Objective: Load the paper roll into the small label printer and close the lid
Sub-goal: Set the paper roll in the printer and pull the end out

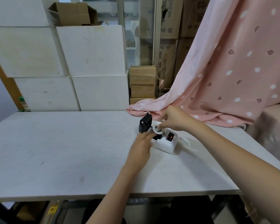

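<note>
The scene is seen from a single head-worn wide-angle view, aimed forward and down across the bench (58, 151), with both forearms reaching away from it and the left hand (141, 145) and right hand (174, 119) held at mid-distance near centre.

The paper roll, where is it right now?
The paper roll sits at the open top of the white printer, right of the raised black lid, pinched by the right hand.

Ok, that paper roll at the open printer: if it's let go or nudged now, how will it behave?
The paper roll is round and stands on edge, so it would probably roll. It looks small and likely light: the right hand manages it with its fingers alone. The left hand rests against the printer, which may slide easily.
</note>
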Demonstrator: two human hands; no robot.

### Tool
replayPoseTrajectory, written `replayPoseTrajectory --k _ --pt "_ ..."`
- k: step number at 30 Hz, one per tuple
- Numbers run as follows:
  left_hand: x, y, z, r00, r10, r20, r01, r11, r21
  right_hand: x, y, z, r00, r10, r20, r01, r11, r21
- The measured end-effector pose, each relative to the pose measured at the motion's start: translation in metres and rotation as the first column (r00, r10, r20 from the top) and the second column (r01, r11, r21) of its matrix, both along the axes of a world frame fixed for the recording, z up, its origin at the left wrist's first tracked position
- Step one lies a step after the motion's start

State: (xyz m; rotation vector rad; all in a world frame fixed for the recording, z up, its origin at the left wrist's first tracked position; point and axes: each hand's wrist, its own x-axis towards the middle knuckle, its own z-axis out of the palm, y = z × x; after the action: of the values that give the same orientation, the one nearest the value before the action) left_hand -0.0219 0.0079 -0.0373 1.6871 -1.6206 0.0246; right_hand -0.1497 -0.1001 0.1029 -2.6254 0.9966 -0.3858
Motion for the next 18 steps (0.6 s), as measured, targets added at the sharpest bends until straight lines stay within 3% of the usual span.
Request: replayPoseTrajectory --k 8,18 --pt "-0.001 0.000 0.004 0.999 0.030 0.023 -0.031 0.998 0.047 -0.003 -0.004 0.002 1.000 0.011 -0.013 -0.012 0.999 -0.033" --pt "-0.004 0.004 0.012 0.992 0.105 -0.065 -0.101 0.993 0.066 0.006 -0.008 -0.007 0.998 -0.005 -0.066 0.002 0.999 -0.045"
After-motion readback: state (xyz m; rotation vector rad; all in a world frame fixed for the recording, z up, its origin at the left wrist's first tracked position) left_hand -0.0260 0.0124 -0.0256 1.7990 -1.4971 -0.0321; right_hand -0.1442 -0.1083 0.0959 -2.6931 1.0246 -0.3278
